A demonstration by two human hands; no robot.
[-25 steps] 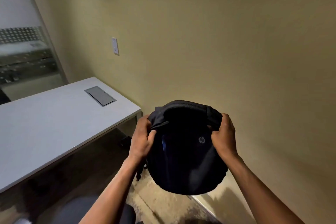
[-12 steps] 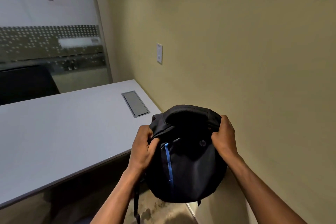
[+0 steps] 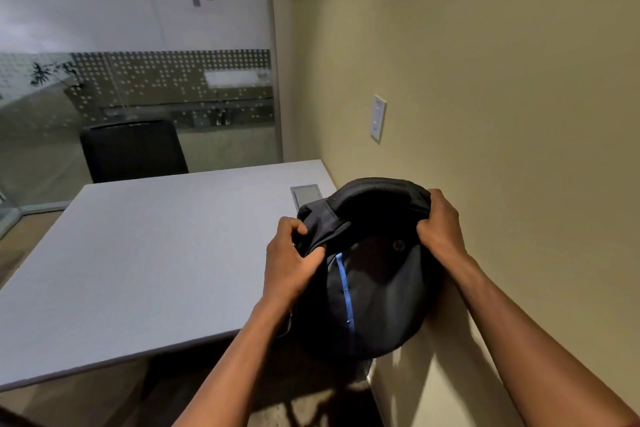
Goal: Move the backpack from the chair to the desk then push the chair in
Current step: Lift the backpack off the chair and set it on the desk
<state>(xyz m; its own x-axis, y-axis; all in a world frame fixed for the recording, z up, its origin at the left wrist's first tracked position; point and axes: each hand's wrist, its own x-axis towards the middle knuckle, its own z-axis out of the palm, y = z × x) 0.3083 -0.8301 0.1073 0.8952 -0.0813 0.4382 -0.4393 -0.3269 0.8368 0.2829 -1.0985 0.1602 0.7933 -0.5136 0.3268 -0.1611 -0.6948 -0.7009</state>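
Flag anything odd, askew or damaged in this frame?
Nothing stands out. Both hands, left and right, grip the black fabric backpack with a blue stripe by its top, held at the bare white rectangular desk's near right corner.

I hold the backpack (image 3: 374, 274) up in the air with my 2 hands, my left hand (image 3: 289, 262) clenched on its top fabric and my right hand (image 3: 440, 227) gripping the other side by the padded handle. It hangs over the desk's (image 3: 138, 253) near right corner, close to the wall (image 3: 502, 80), with a blue stripe facing me. A black chair (image 3: 133, 151) stands beyond the desk's far edge, by the glass partition (image 3: 138, 80).
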